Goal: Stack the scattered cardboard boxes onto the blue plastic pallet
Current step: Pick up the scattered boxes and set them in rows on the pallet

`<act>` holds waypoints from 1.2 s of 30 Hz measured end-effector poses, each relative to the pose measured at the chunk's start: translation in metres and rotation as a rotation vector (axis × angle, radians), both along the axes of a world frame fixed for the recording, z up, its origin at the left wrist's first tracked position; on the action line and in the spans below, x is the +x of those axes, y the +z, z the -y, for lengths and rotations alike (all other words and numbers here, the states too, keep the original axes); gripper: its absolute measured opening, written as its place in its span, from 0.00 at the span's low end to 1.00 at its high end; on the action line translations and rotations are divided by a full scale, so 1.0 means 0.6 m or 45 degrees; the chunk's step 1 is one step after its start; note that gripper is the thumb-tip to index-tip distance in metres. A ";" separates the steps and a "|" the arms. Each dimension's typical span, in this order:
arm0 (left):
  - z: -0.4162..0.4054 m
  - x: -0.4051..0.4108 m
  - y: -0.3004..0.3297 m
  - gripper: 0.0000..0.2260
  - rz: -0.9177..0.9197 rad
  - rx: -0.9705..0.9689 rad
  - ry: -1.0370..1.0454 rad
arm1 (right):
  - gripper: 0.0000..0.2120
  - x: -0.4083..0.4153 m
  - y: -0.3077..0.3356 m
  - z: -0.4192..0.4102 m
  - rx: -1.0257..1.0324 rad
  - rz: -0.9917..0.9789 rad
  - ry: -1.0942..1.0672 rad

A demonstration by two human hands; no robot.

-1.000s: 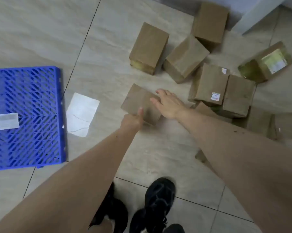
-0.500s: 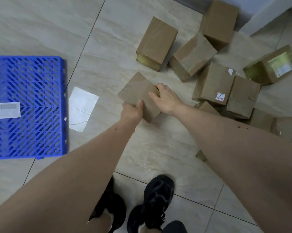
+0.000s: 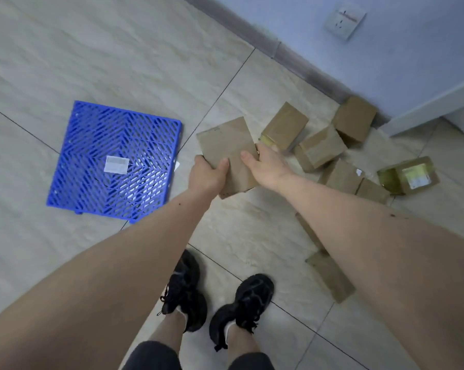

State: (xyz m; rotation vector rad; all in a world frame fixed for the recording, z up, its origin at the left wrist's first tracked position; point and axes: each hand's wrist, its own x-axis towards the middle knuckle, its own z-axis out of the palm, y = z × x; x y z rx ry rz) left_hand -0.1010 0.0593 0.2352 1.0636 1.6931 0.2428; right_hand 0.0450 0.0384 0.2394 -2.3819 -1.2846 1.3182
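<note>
A brown cardboard box (image 3: 227, 141) is lifted off the floor between both hands. My left hand (image 3: 207, 174) grips its near left edge, thumb on top. My right hand (image 3: 265, 164) holds its right side, thumb lying on the top face. The blue plastic pallet (image 3: 97, 145) lies flat on the tiles to the left, with only a white label (image 3: 116, 164) on it. Several more brown boxes (image 3: 319, 149) lie scattered to the right near the wall, one of them with a yellowish taped face and a label (image 3: 410, 176).
A flat cardboard piece (image 3: 329, 276) lies on the floor under my right forearm. My black shoes (image 3: 241, 300) stand at the bottom centre. A blue wall with a grey skirting (image 3: 305, 73) and a socket (image 3: 344, 21) runs along the back right.
Both hands closed round the box and raised it from the floor. The view has pulled back and up, so the pallet now appears nearer the held box.
</note>
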 end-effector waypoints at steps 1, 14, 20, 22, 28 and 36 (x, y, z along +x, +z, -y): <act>-0.007 -0.015 0.022 0.23 -0.005 0.016 0.011 | 0.24 -0.016 0.021 -0.009 0.006 -0.008 0.005; -0.109 -0.305 0.166 0.24 0.012 0.134 -0.037 | 0.25 -0.309 0.170 -0.102 0.042 -0.096 -0.090; -0.161 -0.468 0.182 0.26 0.000 0.166 -0.197 | 0.21 -0.472 0.166 -0.139 0.059 -0.192 -0.247; -0.180 -0.513 0.182 0.26 -0.027 0.160 -0.214 | 0.21 -0.517 0.163 -0.157 0.054 -0.210 -0.264; -0.241 -0.601 0.169 0.25 -0.051 0.143 -0.170 | 0.22 -0.610 0.147 -0.227 0.052 -0.226 -0.250; -0.370 -0.649 0.119 0.23 0.002 0.083 -0.096 | 0.23 -0.663 0.098 -0.358 0.036 -0.227 -0.239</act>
